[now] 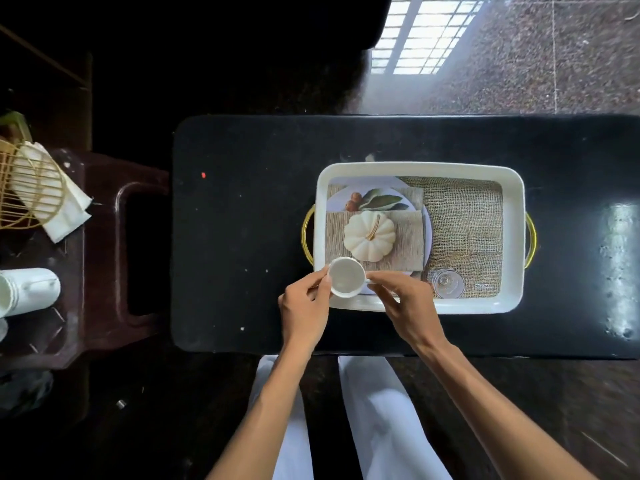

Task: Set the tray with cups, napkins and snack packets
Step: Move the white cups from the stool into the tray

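Over the near-left corner of the white tray (516, 209), I held a white cup (346, 279) upright — left hand (304, 308) pinching its rim, right hand (407, 304) pinching its handle — placing a cup, I judged, with gentle lowering and release needed next.

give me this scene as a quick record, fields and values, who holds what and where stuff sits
surface: black table
tray: white, gold handles, pumpkin picture on its base
cup: white, upright, over the tray's near left corner; set down or not, cannot tell
left grip: pinches the cup's rim
right grip: pinches the cup's handle side
stool: left of table, bears napkins with a gold wire holder and stacked cups lying on their side
snack packets: none seen
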`<action>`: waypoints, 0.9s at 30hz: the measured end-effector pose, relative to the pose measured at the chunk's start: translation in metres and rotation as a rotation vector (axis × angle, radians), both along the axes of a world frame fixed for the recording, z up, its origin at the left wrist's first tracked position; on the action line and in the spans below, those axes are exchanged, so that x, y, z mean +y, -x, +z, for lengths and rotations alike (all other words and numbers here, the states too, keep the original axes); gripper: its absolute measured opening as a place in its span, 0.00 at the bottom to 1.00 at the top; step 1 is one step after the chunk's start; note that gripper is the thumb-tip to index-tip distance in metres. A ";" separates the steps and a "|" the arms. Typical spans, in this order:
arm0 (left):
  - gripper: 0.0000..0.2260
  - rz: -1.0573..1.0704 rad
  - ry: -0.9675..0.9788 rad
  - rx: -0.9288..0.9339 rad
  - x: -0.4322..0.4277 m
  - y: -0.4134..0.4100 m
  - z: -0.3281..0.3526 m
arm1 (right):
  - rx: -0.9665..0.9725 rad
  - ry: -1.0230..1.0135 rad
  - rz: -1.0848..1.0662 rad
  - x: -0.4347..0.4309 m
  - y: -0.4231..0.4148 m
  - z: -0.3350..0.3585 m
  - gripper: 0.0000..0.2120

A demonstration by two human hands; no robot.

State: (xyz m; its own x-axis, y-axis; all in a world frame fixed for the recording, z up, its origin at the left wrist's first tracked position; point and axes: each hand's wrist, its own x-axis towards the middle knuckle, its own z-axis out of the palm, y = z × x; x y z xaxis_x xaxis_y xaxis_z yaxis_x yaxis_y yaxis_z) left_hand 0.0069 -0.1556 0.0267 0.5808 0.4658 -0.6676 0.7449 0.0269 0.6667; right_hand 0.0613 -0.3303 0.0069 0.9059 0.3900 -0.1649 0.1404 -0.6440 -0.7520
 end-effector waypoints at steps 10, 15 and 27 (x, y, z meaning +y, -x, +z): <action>0.13 -0.081 -0.142 0.078 -0.001 0.000 0.011 | -0.014 -0.012 0.036 -0.001 0.000 -0.004 0.12; 0.13 -0.121 -0.147 0.097 0.005 0.004 0.013 | 0.000 -0.002 0.061 -0.001 0.003 -0.006 0.11; 0.11 0.129 0.006 -0.032 0.036 0.018 0.023 | 0.055 0.023 0.007 0.007 0.005 0.027 0.20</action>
State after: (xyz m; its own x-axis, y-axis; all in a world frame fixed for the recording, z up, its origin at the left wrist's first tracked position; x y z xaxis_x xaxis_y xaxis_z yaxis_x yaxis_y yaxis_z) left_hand -0.0109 -0.1199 0.0493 0.5375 0.5339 -0.6527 0.7130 0.1255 0.6898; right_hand 0.0559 -0.3235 0.0339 0.8927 0.3917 -0.2229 0.1040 -0.6602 -0.7439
